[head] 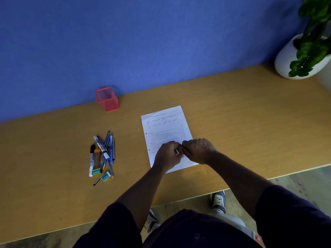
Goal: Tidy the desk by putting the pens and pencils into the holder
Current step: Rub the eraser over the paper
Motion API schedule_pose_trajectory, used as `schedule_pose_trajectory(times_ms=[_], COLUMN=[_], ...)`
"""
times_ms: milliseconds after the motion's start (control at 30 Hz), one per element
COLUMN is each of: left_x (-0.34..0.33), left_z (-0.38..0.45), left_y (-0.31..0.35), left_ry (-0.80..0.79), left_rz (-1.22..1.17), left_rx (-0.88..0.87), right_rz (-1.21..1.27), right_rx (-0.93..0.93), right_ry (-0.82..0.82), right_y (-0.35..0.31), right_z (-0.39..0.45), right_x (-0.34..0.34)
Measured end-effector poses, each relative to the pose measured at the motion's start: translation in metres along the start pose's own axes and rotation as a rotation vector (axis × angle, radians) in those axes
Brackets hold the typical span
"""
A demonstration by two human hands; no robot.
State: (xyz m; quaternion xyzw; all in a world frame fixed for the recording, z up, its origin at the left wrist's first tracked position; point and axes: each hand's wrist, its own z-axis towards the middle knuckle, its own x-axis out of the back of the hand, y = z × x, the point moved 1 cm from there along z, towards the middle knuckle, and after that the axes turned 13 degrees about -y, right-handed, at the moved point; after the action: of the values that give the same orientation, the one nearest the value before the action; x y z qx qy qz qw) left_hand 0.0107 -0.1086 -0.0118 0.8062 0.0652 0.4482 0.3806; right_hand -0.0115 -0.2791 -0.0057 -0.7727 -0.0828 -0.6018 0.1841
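Both grips [180, 149] right of pens [103, 154]

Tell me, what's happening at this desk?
A person stands at a wooden desk, both hands together over a sheet of paper. The left hand and right hand seem to pinch something small between them; what it is cannot be made out. A pile of pens and pencils lies to the left, and the red holder by the wall looks empty.

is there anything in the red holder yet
No, the red mesh holder by the wall looks empty, and the pens and pencils lie piled on the desk.
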Motion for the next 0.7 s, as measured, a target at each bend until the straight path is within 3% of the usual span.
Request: schedule_pose_trajectory(times_ms=[300, 533, 700], left_x=[-0.007, -0.012, -0.016], left_z=[-0.004, -0.009, -0.013], left_y=[-0.003, -0.007, -0.006], left_ry=[0.087, 0.118, 0.137], left_rz=[0.152, 0.236, 0.244], left_rx=[-0.087, -0.12, -0.129], right_rz=[-0.02, 0.159, 0.157], right_rx=[-0.064, -0.169, -0.179], right_ry=[-0.059, -0.127, -0.031], right_y=[-0.004, -0.007, -0.006], right_z=[0.002, 0.006, -0.002], right_x=[0.001, 0.004, 0.005])
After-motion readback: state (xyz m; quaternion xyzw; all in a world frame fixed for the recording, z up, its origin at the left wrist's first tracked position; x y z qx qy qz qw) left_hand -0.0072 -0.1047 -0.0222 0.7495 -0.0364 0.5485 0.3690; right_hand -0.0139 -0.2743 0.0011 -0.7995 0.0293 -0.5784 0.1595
